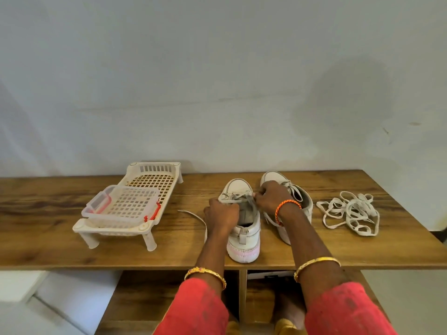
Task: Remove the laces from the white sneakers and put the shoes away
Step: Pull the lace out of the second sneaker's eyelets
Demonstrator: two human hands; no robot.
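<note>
Two white sneakers stand on the wooden table (72, 252), toes pointing away from me. The left sneaker (243, 238) still carries its lace (235, 197) across the upper eyelets. My left hand (221, 215) grips that shoe's left side by the collar. My right hand (272, 197) pinches the lace at the right side of the eyelets. One loose end of the lace (193, 217) trails over the table to the left. The right sneaker (300, 197) sits behind my right wrist, partly hidden. A removed lace (349, 213) lies in a tangle to the right.
A white plastic rack (154, 182) on short legs stands at the left with a clear lidded container (121, 206) resting on it. The wall runs close behind the table. Open shelf compartments (242, 293) lie below the front edge.
</note>
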